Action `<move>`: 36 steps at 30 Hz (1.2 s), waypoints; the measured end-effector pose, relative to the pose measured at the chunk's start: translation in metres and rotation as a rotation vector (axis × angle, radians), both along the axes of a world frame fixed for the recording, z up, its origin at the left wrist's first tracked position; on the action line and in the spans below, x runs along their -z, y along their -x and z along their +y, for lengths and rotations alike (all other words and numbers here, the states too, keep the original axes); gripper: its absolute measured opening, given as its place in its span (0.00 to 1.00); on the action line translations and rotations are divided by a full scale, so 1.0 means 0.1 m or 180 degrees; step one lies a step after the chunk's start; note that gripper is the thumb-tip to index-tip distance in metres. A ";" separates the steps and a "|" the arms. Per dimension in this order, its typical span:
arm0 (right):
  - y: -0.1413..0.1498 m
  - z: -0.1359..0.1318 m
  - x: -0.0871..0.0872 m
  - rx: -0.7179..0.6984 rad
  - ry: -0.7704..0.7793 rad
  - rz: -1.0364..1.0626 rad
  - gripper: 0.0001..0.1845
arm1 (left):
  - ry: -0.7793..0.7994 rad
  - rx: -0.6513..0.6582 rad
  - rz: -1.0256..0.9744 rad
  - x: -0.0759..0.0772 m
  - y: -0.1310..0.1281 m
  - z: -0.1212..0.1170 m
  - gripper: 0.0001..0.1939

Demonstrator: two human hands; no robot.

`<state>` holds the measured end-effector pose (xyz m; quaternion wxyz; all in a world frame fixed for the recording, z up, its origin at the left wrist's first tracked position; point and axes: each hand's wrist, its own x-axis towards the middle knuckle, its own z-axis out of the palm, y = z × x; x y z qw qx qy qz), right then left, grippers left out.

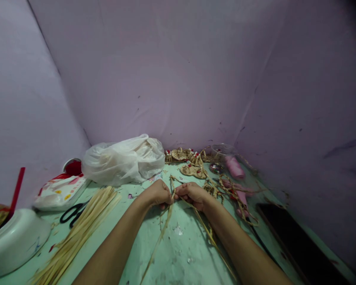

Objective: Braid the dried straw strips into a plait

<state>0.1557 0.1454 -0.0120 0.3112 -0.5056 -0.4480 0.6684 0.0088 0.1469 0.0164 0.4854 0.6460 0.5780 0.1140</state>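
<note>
My left hand (158, 194) and my right hand (192, 194) meet over the middle of the green table, both closed in a pinch. Between them they grip a thin straw braid (171, 183), whose short twisted end stands up beyond the fingers. One loose straw strand (161, 235) trails from my left hand toward the near edge. Another strand (207, 233) runs down along my right forearm. A bundle of flat straw strips (80, 229) lies to the left of my left arm. The fingertips partly hide the join of the strands.
Black-handled scissors (71, 213), a wipes pack (61, 192) and a white pot (16, 243) stand left. A white plastic bag (124, 160) and beaded woven straw pieces (193, 170) sit by the wall. Right are a pink thread spool (235, 167), a pink glue gun (241, 198) and a black phone-like slab (299, 245).
</note>
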 end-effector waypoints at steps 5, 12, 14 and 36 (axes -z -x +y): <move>0.00 -0.01 -0.01 0.0026 0.0025 0.0050 0.04 | 0.0149 -0.0588 -0.0624 -0.01 -0.09 -0.01 0.07; 0.05 -0.02 -0.04 0.0266 -0.0307 -0.0367 0.03 | 0.0623 -0.0821 -0.0866 0.08 -0.15 0.00 0.06; 0.06 0.01 0.00 0.0251 -0.0630 -0.0747 0.04 | 0.0496 -0.0804 -0.0642 0.06 -0.15 -0.01 0.06; 0.04 -0.19 -0.33 -0.0459 -0.1163 -0.2552 0.06 | 0.0210 -0.1219 -0.0666 0.05 -0.25 -0.10 0.09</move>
